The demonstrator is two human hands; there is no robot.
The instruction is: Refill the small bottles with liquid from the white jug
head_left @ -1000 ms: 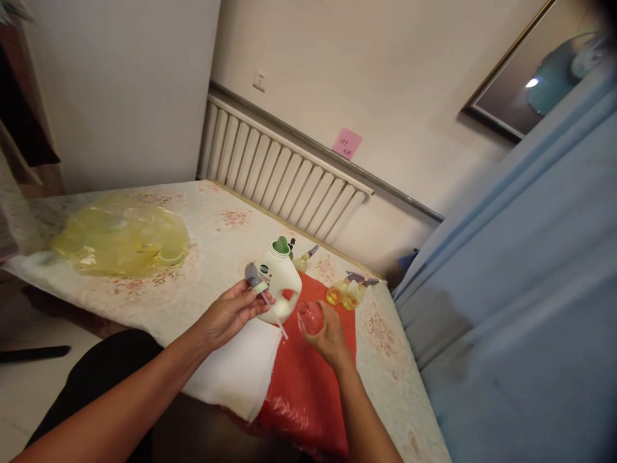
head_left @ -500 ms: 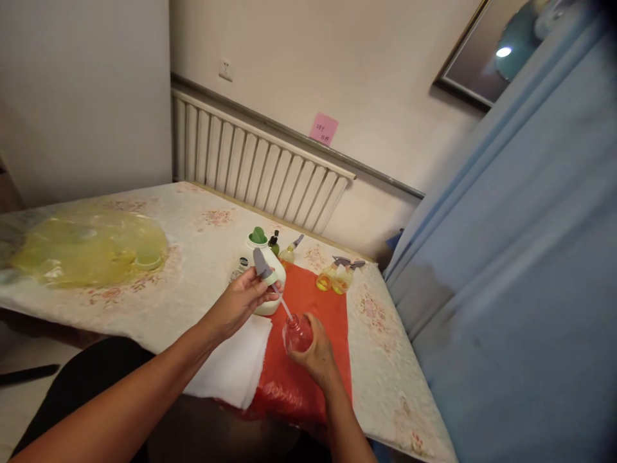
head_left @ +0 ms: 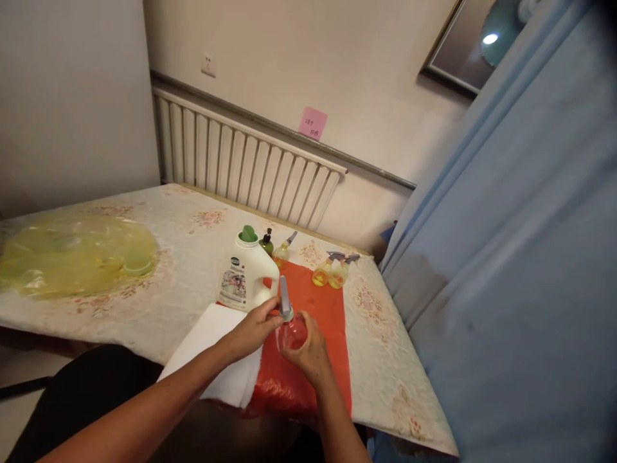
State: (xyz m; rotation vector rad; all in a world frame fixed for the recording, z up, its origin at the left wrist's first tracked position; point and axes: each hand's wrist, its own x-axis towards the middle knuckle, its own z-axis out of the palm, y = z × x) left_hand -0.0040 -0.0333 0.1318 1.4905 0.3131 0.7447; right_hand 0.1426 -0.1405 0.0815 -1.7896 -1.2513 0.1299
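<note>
My right hand (head_left: 308, 350) is wrapped round a small clear spray bottle (head_left: 292, 334) standing over the red plastic sheet (head_left: 318, 321). My left hand (head_left: 253, 331) pinches the grey spray head (head_left: 285, 302), which now sits on the bottle's neck. A white detergent jug with a green cap (head_left: 245, 273) stands just behind my left hand. A folded white cloth (head_left: 212, 337) lies under my left wrist.
Small spray bottles of yellow liquid (head_left: 330, 273) and a dark bottle (head_left: 267, 241) stand at the back of the red sheet. A yellow plastic bag (head_left: 72, 254) lies at the left of the floral table (head_left: 193, 238). A blue curtain (head_left: 520, 257) hangs at the right, a radiator (head_left: 241, 164) behind.
My left hand brought the spray head with its dip tube down into the clear bottle and set it on the neck. The view shifted, so the table moved left.
</note>
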